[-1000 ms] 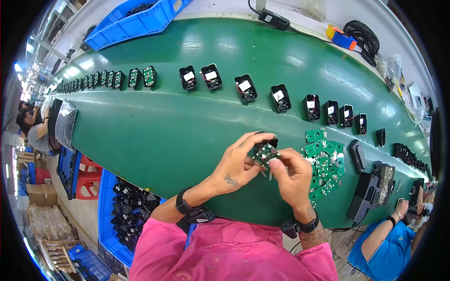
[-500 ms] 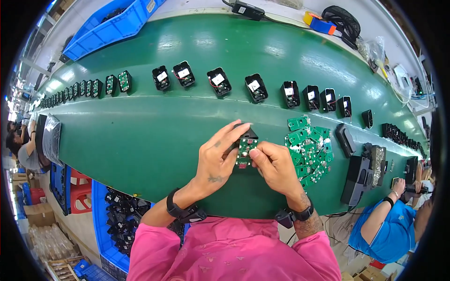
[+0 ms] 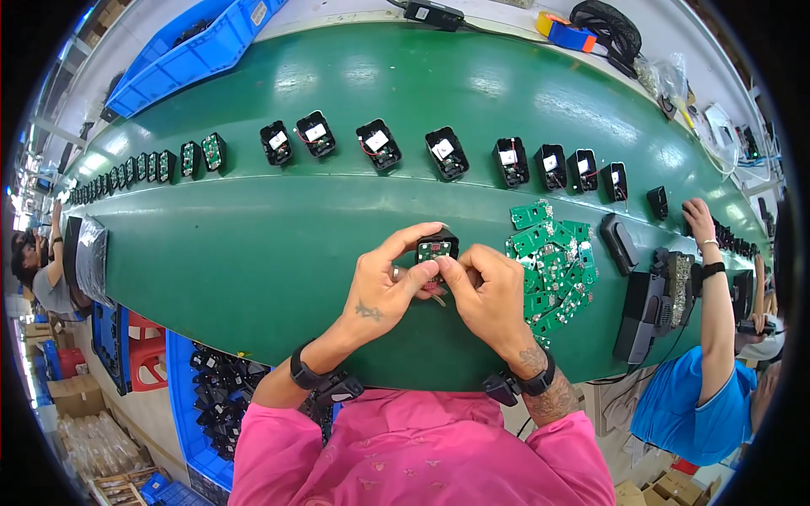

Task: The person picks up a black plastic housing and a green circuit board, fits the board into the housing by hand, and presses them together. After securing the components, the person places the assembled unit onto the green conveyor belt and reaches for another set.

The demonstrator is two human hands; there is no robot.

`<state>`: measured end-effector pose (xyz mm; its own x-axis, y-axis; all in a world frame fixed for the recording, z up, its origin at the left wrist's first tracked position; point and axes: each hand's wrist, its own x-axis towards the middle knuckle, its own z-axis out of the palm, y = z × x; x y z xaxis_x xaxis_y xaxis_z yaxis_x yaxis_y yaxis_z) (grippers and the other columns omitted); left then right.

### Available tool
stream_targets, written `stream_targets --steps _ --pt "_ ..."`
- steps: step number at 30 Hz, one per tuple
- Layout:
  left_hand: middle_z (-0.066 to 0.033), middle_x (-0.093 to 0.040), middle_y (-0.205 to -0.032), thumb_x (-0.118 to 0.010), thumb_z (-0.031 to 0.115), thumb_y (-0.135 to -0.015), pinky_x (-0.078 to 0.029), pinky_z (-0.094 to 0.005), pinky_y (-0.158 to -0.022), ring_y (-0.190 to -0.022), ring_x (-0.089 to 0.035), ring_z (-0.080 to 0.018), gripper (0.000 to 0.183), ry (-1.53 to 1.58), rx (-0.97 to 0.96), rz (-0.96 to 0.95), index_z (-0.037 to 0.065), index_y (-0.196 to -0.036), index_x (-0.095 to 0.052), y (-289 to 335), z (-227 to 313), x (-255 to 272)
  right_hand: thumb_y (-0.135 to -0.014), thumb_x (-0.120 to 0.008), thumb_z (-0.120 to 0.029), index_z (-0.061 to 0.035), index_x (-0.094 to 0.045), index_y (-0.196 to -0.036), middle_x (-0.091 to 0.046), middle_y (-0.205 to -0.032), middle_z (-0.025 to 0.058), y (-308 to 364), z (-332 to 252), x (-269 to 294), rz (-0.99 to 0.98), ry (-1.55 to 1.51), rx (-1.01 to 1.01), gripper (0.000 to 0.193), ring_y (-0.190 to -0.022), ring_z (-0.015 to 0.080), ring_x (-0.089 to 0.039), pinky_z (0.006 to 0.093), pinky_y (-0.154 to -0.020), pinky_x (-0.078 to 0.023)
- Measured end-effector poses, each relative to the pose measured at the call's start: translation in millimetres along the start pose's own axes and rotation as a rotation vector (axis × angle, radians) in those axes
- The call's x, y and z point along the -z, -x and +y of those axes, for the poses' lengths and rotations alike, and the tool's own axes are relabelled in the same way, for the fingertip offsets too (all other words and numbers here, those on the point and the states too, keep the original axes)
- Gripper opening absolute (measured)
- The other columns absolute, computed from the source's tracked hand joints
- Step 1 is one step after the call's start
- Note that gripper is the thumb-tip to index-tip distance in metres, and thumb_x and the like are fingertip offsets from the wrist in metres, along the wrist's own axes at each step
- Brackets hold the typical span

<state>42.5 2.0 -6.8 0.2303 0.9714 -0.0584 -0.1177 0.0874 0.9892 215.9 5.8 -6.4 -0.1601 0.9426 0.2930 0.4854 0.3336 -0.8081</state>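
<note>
In front of my chest, my left hand (image 3: 381,285) is wrapped round a small black plastic housing (image 3: 454,241). A green circuit board (image 3: 434,250) sits at the housing's open face, partly covered by my fingers. My right hand (image 3: 491,293) is closed at the board's near end, its thumb on the board beside my left thumb. A short bit of wire shows below the fingers. How deep the board sits in the housing is hidden. Right of my hands lies a heap of loose green circuit boards (image 3: 553,261).
Black housings with white-labelled parts (image 3: 443,150) stand in a row across the green table (image 3: 278,253); board-fitted ones (image 3: 213,152) continue left. A blue bin (image 3: 190,59) is far left, a blue crate (image 3: 181,396) below. At right are a black device (image 3: 641,320) and a co-worker's arm (image 3: 715,312).
The board, held in front of the housing before, is now up against its open face with both thumbs on it. At right, the co-worker's arm has reached forward to the row of housings.
</note>
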Motion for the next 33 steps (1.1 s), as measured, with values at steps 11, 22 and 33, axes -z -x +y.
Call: stream_targets --steps 11,22,33 --pt "-0.0161 -0.057 -0.121 -0.052 0.008 -0.100 -0.063 -0.0285 -0.066 -0.085 -0.071 -0.0237 0.042 0.148 0.186 -0.045 0.004 -0.140 -0.042 -2.6 1.8 1.9 -0.094 -0.063 -0.008 0.0025 -0.063 -0.105 -0.068 -0.090 0.0127 -0.3 4.0 -4.2 0.026 -0.063 0.017 0.016 -0.072 0.0215 -0.067 0.0315 -0.063 -0.052" --pt "-0.0173 -0.058 -0.117 -0.052 0.014 -0.102 -0.062 -0.0275 -0.061 -0.075 -0.071 -0.0237 0.039 0.150 0.124 -0.017 0.002 -0.138 -0.044 -2.8 -3.9 -3.2 -0.098 -0.057 -0.013 0.0013 -0.061 -0.120 -0.069 -0.093 0.0166 1.4 6.0 -6.4 0.032 -0.019 0.067 0.027 -0.076 0.0291 -0.068 0.0365 -0.066 -0.053" --pt "-0.0169 -0.061 -0.114 -0.050 0.009 -0.102 -0.063 -0.0285 -0.060 -0.077 -0.071 -0.0222 0.039 0.108 0.025 0.061 0.001 -0.140 -0.045 -1.0 -11.5 -9.7 -0.102 -0.049 -0.015 0.0013 -0.046 -0.138 -0.067 -0.099 0.0153 0.7 3.7 -10.7 -0.150 -0.242 -0.155 0.040 -0.081 0.0205 -0.066 0.0323 -0.071 -0.053"
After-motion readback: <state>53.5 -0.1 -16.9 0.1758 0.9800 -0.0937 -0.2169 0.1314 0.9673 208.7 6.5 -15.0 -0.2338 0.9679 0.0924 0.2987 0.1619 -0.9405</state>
